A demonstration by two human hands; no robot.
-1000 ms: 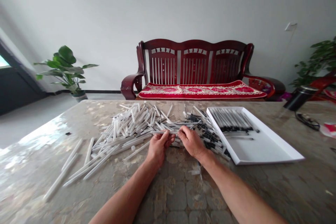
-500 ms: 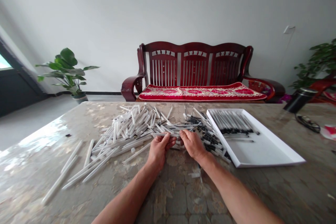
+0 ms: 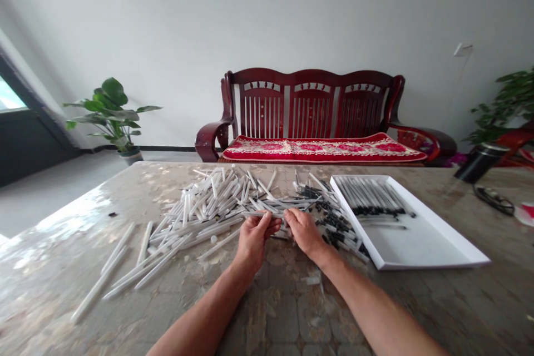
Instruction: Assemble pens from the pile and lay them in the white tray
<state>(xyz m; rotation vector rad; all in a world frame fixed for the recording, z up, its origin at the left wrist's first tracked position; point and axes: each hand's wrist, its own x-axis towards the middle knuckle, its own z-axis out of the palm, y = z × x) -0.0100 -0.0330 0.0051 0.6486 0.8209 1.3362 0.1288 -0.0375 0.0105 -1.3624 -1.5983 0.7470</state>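
Note:
Between my hands a pale pen barrel (image 3: 277, 215) lies nearly level, just above the table. My left hand (image 3: 255, 232) pinches it between thumb and fingers. My right hand (image 3: 303, 229) is closed at its right end; my fingers hide the detail there. A heap of white pen barrels (image 3: 208, 203) spreads behind and to the left of my left hand. Beside my right hand lies a pile of black pen parts (image 3: 331, 222). To its right a shallow white box (image 3: 421, 250) holds a row of clear pens (image 3: 371, 194) with black ends.
The table (image 3: 200, 317) has a shiny patterned cover. A black cylinder (image 3: 479, 162) and a dark cable (image 3: 494, 200) lie at the right. Behind stands a dark red wooden bench (image 3: 312, 103) with a red cushion. A potted plant (image 3: 114, 114) is at the left.
The view has shifted slightly, so everything sits a little lower and further right. My hands stay together on the barrel, nearly in the same pose.

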